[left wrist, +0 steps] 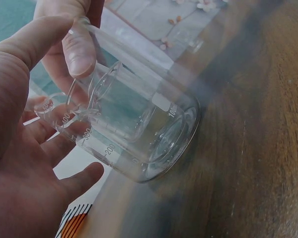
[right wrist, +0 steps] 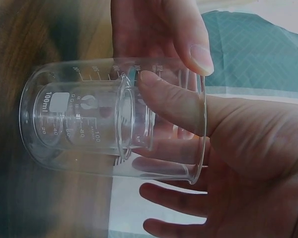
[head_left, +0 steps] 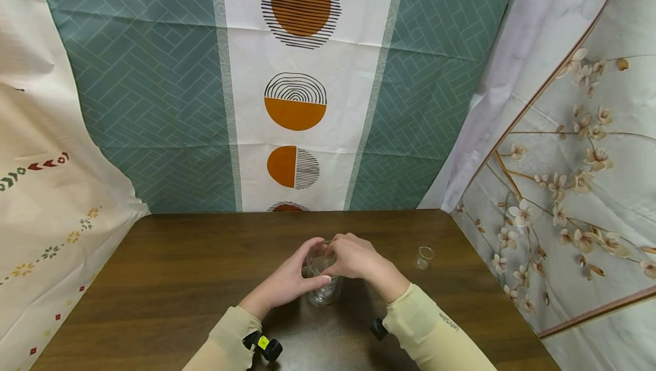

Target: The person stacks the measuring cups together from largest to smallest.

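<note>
A large clear glass beaker (head_left: 322,298) with printed markings stands upright on the table, between both hands. My left hand (head_left: 292,277) holds it near the rim, thumb on one side and fingers on the other. Inside it sits a 100 ml beaker (right wrist: 79,119). A smaller glass beaker (right wrist: 147,130) is nested in that one, its rim showing above. With thumb and fingers down through the large beaker's mouth, my right hand (head_left: 353,257) pinches the smaller beaker near its rim. The exact contact is partly blurred by the layers of glass.
A tiny glass beaker (head_left: 423,258) stands on the right part of the brown wooden table (head_left: 179,280). Behind the table hangs a teal and white patterned cloth (head_left: 169,103). Further cloths hang along the left and right sides.
</note>
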`<control>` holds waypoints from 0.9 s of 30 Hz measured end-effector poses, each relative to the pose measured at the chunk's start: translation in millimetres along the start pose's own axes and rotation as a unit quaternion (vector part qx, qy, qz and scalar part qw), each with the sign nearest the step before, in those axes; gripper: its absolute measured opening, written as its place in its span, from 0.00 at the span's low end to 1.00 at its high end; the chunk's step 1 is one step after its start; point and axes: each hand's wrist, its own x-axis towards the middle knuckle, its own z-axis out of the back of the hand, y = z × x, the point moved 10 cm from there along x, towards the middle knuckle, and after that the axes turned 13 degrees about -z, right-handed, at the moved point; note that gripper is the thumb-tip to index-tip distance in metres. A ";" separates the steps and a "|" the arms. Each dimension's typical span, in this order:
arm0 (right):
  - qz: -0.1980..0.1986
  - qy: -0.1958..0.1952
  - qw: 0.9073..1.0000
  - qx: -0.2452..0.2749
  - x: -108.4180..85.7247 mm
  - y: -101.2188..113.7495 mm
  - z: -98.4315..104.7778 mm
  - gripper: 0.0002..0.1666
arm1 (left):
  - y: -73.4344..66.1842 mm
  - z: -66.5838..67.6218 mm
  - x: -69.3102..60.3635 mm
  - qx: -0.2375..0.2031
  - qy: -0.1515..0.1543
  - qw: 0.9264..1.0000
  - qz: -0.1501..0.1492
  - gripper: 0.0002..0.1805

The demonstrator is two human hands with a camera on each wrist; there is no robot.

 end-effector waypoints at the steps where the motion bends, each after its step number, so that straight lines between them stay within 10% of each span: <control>1: 0.001 0.000 1.000 -0.002 0.2 0.3 0.1 0.28 | -0.4 0.0 0.1 -0.001 0.000 1.000 0.000 0.50; 27: 0.002 -0.002 0.999 -0.038 3.7 5.0 -1.4 0.26 | -3.4 0.1 -1.2 0.003 0.000 1.000 0.000 0.51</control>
